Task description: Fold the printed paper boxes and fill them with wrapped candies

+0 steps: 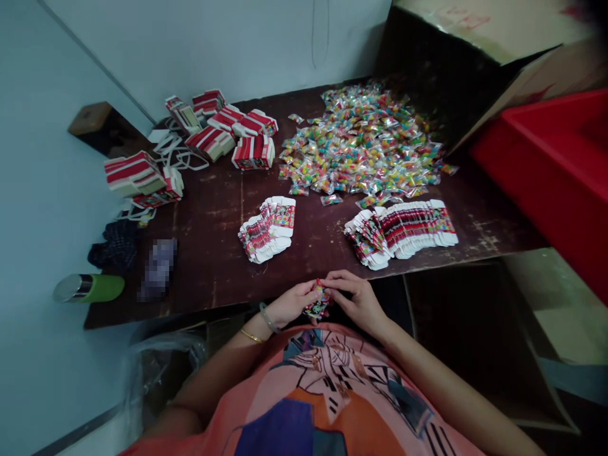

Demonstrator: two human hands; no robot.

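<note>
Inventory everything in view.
carton: 1, multicoloured, in hands
carton groups: 2, red-white, table front
packets: many, multicoloured, table rear
bundles: several, red-white, rear left
straps: several, white, by bundles
bottle: 1, green, left end
cloth: 1, dark, left
pixelated item: 1, purplish, left
block: 1, brown, left
table: 1, brown, centre
bin: 1, red, right
cardboard: count unclear, brown, right
plastic bag: 1, clear, lower left
shirt: 1, pink, bottom
left hand, right hand: 2, at carton

Not catching any readable words here, tbh. Some red scrawl (468,18) is showing on the cardboard box (520,35) way off past the right hand (356,297), but it's blurring out. Printing on the little carton (315,308) the left hand (293,304) is holding is looking too tiny to read.
</note>
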